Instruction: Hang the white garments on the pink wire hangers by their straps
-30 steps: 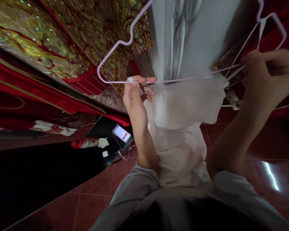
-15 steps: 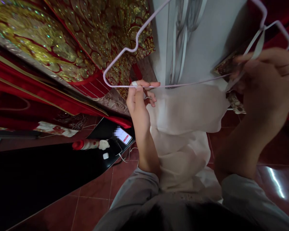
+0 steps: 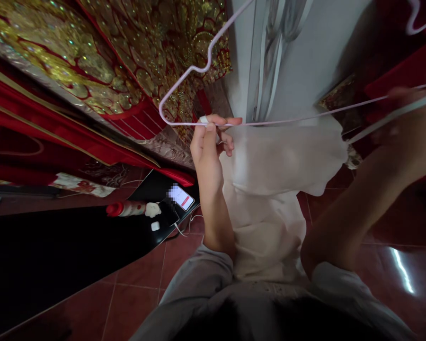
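A thin pale pink hanger (image 3: 184, 81) stretches across the upper part of the view. My left hand (image 3: 213, 142) pinches its lower bar near the left corner, with a white band round one finger. At the right, my right hand (image 3: 408, 118) is smeared by motion beside the bar's far end and a pale strap (image 3: 372, 124); its fingers cannot be made out. The strap runs down to a cream cloth (image 3: 280, 161), which hangs below the bar, between my forearms.
Red garments with gold sequins (image 3: 128, 61) hang at the left. On a black table (image 3: 74, 255) lie a lit phone (image 3: 182, 198), a red-capped bottle (image 3: 126, 209) and a small white case (image 3: 155, 226). A pale cabinet (image 3: 301, 71) stands ahead, above red floor tiles.
My right hand has moved to the right, and the strap is now drawn out long and straight. The hanger's right end has shifted right too. My left hand keeps its pinch, slightly further right.
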`<move>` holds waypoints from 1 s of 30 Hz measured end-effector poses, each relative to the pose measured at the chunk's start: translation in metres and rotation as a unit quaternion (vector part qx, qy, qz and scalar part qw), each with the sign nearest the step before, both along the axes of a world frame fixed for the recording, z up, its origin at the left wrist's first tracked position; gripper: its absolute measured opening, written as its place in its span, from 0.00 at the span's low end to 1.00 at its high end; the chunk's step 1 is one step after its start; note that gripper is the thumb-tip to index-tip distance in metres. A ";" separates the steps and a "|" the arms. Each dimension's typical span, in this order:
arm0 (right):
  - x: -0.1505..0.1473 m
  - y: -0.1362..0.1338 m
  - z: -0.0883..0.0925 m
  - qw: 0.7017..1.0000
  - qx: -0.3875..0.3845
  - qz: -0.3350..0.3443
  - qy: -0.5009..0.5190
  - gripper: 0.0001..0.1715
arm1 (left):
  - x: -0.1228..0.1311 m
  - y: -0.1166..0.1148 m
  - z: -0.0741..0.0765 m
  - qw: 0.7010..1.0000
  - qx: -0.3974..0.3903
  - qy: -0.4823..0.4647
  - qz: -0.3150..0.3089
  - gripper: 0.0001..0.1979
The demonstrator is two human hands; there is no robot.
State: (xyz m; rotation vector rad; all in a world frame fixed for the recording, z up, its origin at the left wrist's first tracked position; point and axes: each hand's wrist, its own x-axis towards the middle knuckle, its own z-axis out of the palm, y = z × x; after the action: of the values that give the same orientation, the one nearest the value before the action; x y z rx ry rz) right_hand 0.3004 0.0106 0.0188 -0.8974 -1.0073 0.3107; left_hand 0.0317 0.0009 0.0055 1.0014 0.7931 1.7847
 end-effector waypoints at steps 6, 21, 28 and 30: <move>-0.066 0.004 -0.015 0.981 -0.020 0.083 -0.175 0.15 | 0.004 -0.003 0.001 0.999 -0.023 0.031 0.029 0.10; -0.056 0.006 -0.023 0.985 -0.041 0.087 -0.145 0.09 | -0.083 0.019 0.027 0.944 0.196 0.196 0.179 0.10; -0.059 -0.002 -0.015 0.980 -0.073 0.104 -0.152 0.12 | -0.104 0.046 0.023 0.935 0.229 0.171 0.211 0.10; -0.058 -0.002 -0.014 0.980 -0.080 0.100 -0.152 0.15 | -0.111 0.046 0.024 0.934 0.210 0.223 0.184 0.11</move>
State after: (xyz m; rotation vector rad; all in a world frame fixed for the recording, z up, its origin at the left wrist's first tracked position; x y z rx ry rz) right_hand 0.2423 0.0083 0.0051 -1.0104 -1.3746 0.4368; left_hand -0.0794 0.0473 0.0293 1.6715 0.9390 2.1339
